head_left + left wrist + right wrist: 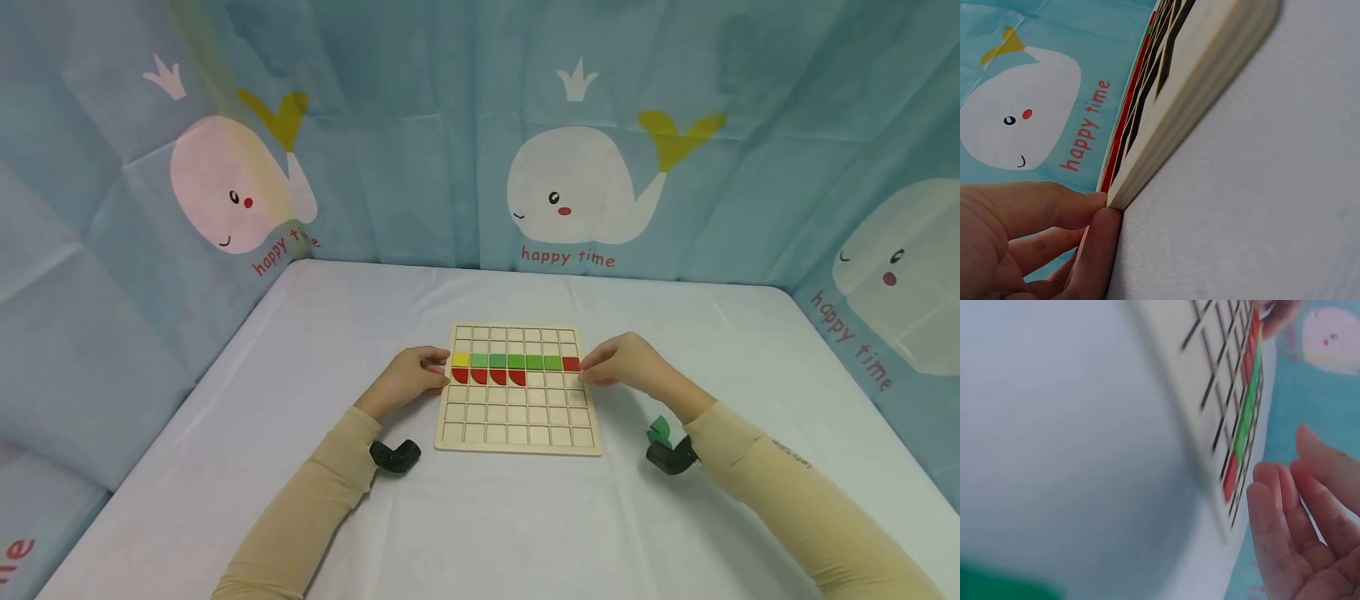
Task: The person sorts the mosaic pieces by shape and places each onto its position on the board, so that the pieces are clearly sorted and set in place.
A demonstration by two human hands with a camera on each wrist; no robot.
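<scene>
A square wooden grid board (495, 414) lies flat on the table, with raised lines dividing it into cells. One row holds a yellow square tile (460, 360), several green tiles (498, 361) and a red tile (571, 364) at its right end. Below it are several red quarter-circle tiles (478, 377) at the left. My left hand (405, 379) touches the board's left edge with thumb and fingertip, also seen in the left wrist view. At the right edge, beside the red tile, is my right hand (626, 367); its fingers look extended and hold nothing in the right wrist view.
Green pieces (660, 431) lie near my right wrist, partly hidden by the black wrist camera (672, 456). Another black camera (395, 457) is on my left wrist. A blue whale-print curtain (427, 183) rises behind the white table (525, 533).
</scene>
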